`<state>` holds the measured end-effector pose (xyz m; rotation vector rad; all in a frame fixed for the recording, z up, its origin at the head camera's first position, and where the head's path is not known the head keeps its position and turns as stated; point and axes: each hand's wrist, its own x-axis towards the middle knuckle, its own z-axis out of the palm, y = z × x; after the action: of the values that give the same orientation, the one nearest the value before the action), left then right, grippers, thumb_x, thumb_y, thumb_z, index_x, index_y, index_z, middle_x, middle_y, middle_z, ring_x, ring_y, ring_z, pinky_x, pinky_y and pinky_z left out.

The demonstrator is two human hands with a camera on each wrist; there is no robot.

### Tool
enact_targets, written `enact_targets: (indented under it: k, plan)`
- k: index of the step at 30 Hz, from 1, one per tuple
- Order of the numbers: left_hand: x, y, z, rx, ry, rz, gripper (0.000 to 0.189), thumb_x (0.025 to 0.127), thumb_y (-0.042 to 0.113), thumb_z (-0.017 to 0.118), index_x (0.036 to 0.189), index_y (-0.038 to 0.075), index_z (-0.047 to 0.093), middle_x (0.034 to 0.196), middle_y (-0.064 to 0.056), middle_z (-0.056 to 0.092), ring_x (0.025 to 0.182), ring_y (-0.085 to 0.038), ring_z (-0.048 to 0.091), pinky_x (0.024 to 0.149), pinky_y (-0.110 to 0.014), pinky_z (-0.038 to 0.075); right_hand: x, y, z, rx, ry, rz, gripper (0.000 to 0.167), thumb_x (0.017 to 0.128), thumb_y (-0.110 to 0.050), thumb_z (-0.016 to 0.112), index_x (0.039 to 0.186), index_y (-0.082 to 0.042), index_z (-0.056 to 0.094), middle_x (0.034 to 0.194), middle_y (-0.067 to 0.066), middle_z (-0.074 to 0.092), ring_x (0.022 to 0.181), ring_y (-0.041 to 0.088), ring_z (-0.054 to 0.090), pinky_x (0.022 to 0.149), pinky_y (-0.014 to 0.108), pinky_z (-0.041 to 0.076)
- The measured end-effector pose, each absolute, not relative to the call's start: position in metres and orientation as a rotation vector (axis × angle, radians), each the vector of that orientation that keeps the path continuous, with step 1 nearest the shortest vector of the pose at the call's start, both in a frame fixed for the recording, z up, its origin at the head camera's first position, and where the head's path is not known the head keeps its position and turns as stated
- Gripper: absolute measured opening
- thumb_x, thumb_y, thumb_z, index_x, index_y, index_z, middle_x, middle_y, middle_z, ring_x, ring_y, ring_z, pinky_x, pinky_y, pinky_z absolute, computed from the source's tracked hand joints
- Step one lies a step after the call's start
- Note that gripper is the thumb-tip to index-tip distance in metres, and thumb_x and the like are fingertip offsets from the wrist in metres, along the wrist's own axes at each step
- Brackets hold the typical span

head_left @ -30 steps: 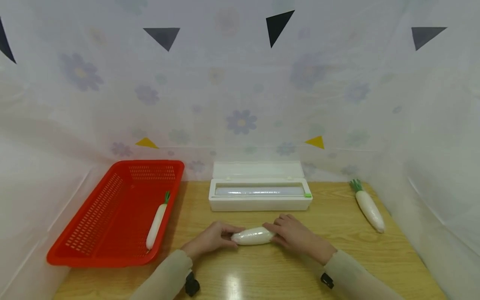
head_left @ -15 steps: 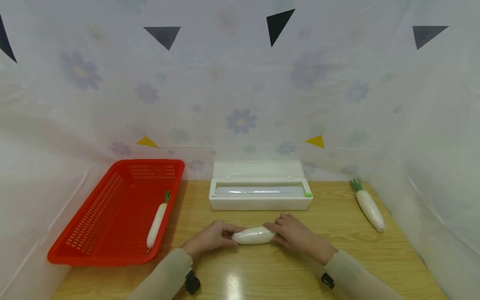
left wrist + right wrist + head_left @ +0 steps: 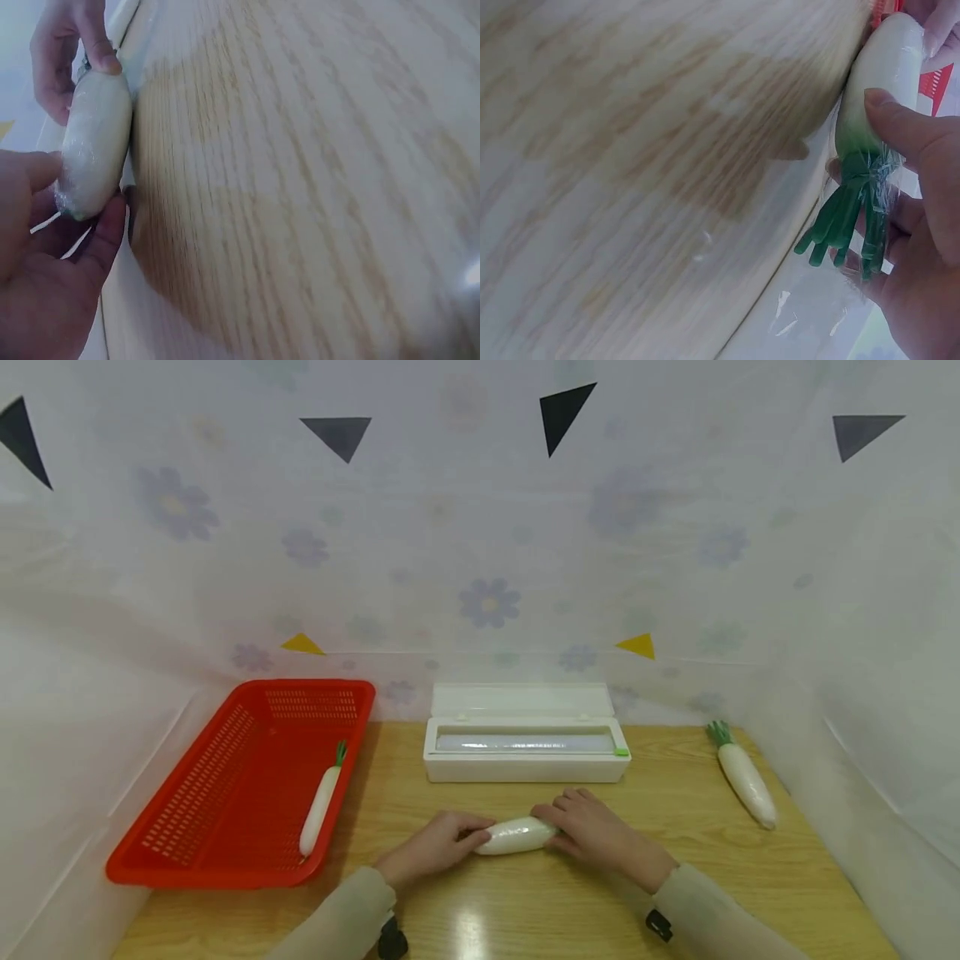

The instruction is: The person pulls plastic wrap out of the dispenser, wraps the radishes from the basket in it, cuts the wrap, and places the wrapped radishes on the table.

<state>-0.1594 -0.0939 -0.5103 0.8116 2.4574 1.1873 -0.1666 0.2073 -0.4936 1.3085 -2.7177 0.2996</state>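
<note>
A white radish (image 3: 517,836) in clear plastic film lies crosswise between both hands in the head view. My left hand (image 3: 435,846) pinches its tapered end between thumb and fingers. In the left wrist view that end of the radish (image 3: 96,150) sits between the fingertips of my left hand (image 3: 52,262). My right hand (image 3: 596,832) grips the leafy end. The right wrist view shows green leaf stalks (image 3: 851,217) under loose film, with the thumb of my right hand (image 3: 922,172) pressed on the radish's side. The head view hides these stalks behind the right hand.
Behind the hands stands a white cling film box (image 3: 527,768), lid up, a film roll (image 3: 525,742) inside. At left, a red basket (image 3: 217,881) holds an unwrapped-looking slim radish (image 3: 320,810). Another radish (image 3: 747,785), shiny as if wrapped, lies at the right table edge.
My left thumb has moved up from beside the radish's tapered end onto it. The radish and right hand have barely moved. The head view has shifted slightly.
</note>
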Motion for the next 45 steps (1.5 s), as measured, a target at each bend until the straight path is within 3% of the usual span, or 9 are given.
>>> enact_targets:
  k: [6,14,18,22,31,38,45]
  plan:
    - [-0.160,-0.089,-0.509,0.834,2.432,1.177,0.035,0.107,0.030,0.061,0.132,0.007,0.071,0.120,-0.004,0.073,0.097,-0.004,0.060,0.085,-0.025,0.051,-0.166,0.207,-0.498,1.287,-2.714,0.294,0.043,0.094,-0.035,0.077,0.130,-0.016,0.064,0.102,-0.003,0.068,0.097,0.017,0.061,0.093,0.047,0.050]
    - [-0.158,-0.087,-0.508,0.856,2.452,1.168,0.041,0.103,0.029,0.068,0.135,0.002,0.068,0.125,-0.009,0.073,0.102,-0.006,0.062,0.088,-0.027,0.052,-0.168,0.212,-0.498,1.273,-2.740,0.342,0.050,0.095,-0.039,0.076,0.136,-0.014,0.062,0.112,0.000,0.071,0.105,0.020,0.063,0.098,0.049,0.048]
    - [-0.157,-0.087,-0.506,0.911,2.488,1.142,0.042,0.104,0.028,0.065,0.135,-0.001,0.067,0.126,-0.013,0.072,0.111,-0.015,0.066,0.095,-0.033,0.054,-0.169,0.223,-0.498,1.227,-2.797,0.375,0.060,0.094,-0.043,0.075,0.141,-0.008,0.060,0.126,0.004,0.069,0.114,0.025,0.063,0.102,0.051,0.047]
    - [-0.159,-0.092,-0.509,0.905,2.529,1.114,0.045,0.106,0.029,0.063,0.137,-0.003,0.065,0.133,-0.016,0.069,0.123,-0.025,0.065,0.103,-0.040,0.053,-0.173,0.236,-0.497,1.169,-2.871,0.366,0.060,0.093,-0.044,0.077,0.139,-0.009,0.062,0.127,0.004,0.069,0.117,0.026,0.063,0.104,0.053,0.047]
    - [-0.164,-0.109,-0.511,0.895,2.623,1.111,0.044,0.106,0.028,0.062,0.135,-0.005,0.065,0.133,-0.019,0.068,0.124,-0.033,0.065,0.103,-0.048,0.052,-0.186,0.257,-0.493,1.143,-2.900,0.401,0.044,0.095,-0.033,0.077,0.128,-0.005,0.069,0.118,0.004,0.074,0.108,0.025,0.068,0.098,0.052,0.051]
    - [-0.167,-0.112,-0.511,0.919,2.647,1.091,0.044,0.106,0.029,0.062,0.134,-0.005,0.066,0.132,-0.020,0.069,0.124,-0.034,0.065,0.103,-0.049,0.052,-0.190,0.258,-0.498,1.273,-2.703,0.518,0.008,0.097,-0.017,0.074,0.101,-0.013,0.079,0.094,-0.004,0.077,0.084,0.010,0.068,0.078,0.037,0.056]
    - [-0.171,-0.115,-0.513,0.918,2.640,1.121,0.041,0.105,0.025,0.064,0.133,-0.006,0.067,0.131,-0.020,0.069,0.123,-0.034,0.066,0.103,-0.049,0.052,-0.189,0.258,-0.499,1.251,-2.649,0.617,0.007,0.093,-0.005,0.075,0.096,-0.010,0.080,0.089,-0.001,0.077,0.082,0.009,0.068,0.073,0.034,0.057]
